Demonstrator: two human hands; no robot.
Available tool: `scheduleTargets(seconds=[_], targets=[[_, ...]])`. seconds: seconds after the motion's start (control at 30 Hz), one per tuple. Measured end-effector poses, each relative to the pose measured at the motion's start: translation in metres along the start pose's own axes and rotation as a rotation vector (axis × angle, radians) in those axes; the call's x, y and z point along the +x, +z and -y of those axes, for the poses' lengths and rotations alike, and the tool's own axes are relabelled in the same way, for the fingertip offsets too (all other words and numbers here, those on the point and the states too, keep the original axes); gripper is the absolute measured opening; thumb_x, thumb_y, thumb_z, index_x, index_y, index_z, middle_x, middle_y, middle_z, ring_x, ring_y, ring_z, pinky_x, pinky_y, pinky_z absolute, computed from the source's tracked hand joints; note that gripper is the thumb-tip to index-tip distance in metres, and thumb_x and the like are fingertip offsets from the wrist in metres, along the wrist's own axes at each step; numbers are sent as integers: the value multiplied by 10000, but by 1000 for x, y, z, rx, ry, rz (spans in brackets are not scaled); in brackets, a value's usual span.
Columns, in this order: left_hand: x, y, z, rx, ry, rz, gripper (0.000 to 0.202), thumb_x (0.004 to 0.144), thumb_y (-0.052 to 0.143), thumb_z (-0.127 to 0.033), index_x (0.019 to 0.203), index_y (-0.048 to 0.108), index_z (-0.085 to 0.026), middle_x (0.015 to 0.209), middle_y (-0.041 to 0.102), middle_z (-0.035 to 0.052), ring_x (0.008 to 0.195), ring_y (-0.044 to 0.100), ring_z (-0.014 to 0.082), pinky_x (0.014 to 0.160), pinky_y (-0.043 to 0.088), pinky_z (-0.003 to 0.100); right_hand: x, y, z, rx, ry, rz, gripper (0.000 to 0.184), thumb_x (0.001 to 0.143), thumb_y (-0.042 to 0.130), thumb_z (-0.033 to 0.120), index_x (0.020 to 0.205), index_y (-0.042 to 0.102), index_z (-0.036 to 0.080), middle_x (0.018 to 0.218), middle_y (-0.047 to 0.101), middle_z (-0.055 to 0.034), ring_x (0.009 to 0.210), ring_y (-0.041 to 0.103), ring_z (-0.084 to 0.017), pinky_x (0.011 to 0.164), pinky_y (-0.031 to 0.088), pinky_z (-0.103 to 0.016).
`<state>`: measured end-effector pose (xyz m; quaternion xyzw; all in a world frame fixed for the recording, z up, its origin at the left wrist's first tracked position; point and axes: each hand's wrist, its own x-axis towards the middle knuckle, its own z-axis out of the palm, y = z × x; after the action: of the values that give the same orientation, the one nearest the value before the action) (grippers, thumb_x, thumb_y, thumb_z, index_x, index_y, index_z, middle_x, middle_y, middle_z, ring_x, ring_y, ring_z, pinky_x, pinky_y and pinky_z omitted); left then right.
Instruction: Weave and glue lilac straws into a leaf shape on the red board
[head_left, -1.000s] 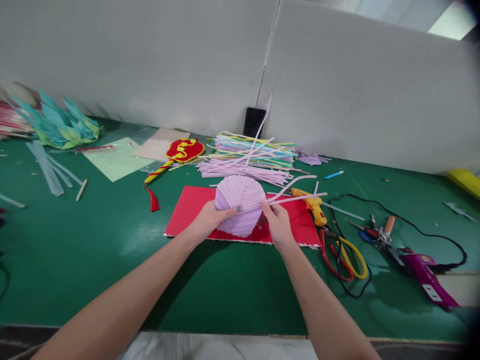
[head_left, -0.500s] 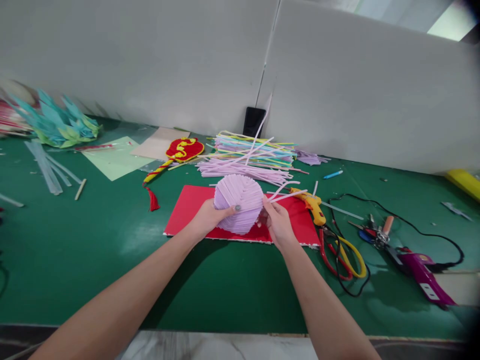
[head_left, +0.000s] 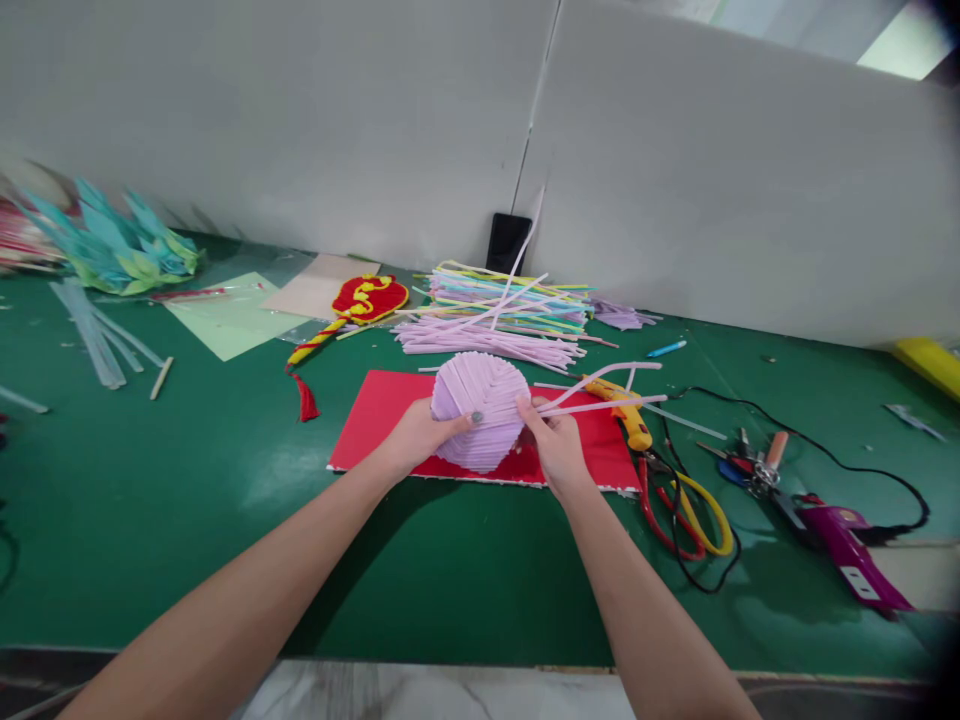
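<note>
A round lilac disc (head_left: 484,400) covered in pleated rows of fuzzy strips is held up over a red board (head_left: 382,410). My left hand (head_left: 420,435) grips its left edge, thumb across the front and fingers hidden behind. At the right edge my right hand (head_left: 553,435) is closed, thumb against the disc. Two long pale-pink pipe cleaners (head_left: 611,403) come out of the right hand and point right. What its hidden fingers touch behind the disc does not show.
Behind the board lies a pile of pastel pipe cleaners (head_left: 510,310), with a phone (head_left: 508,242) against the wall. A yellow glue gun (head_left: 634,425), red-and-yellow-handled pliers (head_left: 712,510) and a purple tool (head_left: 844,550) lie to the right. A red-and-yellow fan (head_left: 367,300) lies left.
The pipe cleaners in my right hand now reach further right. My right thumb has shifted onto the disc's front edge, and the disc has moved slightly right.
</note>
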<state>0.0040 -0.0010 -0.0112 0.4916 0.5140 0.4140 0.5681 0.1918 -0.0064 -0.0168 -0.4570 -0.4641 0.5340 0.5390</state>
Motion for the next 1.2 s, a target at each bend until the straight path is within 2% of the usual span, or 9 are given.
scheduleTargets(seconds=[0.17, 0.37, 0.47, 0.6, 0.7, 1.03, 1.2], targets=[[3, -1, 2, 12, 64, -77, 529, 609, 747, -560, 942, 711, -152, 1008, 729, 105, 983, 651, 328, 835, 508, 411, 0, -1, 3, -76, -37, -57, 323, 735, 659, 511, 709, 625, 191, 569, 589, 25, 499, 530, -135, 476, 442, -255], [7, -4, 3, 97, 167, -99, 436, 664, 726, -519, 940, 709, -182, 991, 733, 71, 966, 653, 305, 814, 503, 365, -1, 0, 7, -195, -81, -106, 328, 758, 634, 510, 703, 647, 187, 542, 588, 20, 512, 537, -139, 508, 436, -250], [7, -5, 5, 117, 183, -87, 439, 685, 705, -528, 949, 702, -178, 1000, 729, 76, 972, 650, 307, 808, 503, 368, -1, -1, 5, -174, -75, -87, 329, 779, 617, 507, 697, 632, 189, 525, 576, 24, 489, 528, -138, 491, 440, -254], [6, -4, 3, 89, 160, -88, 464, 668, 720, -530, 960, 695, -170, 1012, 726, 82, 982, 645, 303, 822, 502, 370, 0, -1, 2, -145, -72, -65, 328, 784, 613, 507, 683, 612, 194, 516, 566, 28, 475, 519, -138, 482, 440, -259], [5, -3, 2, 40, 131, -75, 515, 625, 753, -531, 977, 693, -160, 1022, 724, 84, 967, 650, 298, 824, 502, 373, 0, -2, 3, -220, -95, -84, 335, 787, 600, 514, 690, 620, 194, 529, 568, 26, 505, 526, -140, 517, 440, -257], [4, -2, 2, -35, 101, -112, 503, 611, 756, -545, 914, 696, -148, 971, 731, 92, 918, 660, 284, 789, 510, 371, -1, -2, 7, -277, -113, -22, 352, 790, 602, 498, 609, 531, 203, 512, 477, 51, 495, 464, -116, 492, 361, -230], [2, 0, -2, -108, 86, -114, 495, 605, 771, -519, 929, 699, -151, 964, 731, 82, 927, 654, 274, 799, 506, 359, -1, -3, 5, -255, -97, -19, 317, 782, 616, 487, 667, 590, 193, 554, 529, 35, 541, 489, -128, 524, 371, -237]])
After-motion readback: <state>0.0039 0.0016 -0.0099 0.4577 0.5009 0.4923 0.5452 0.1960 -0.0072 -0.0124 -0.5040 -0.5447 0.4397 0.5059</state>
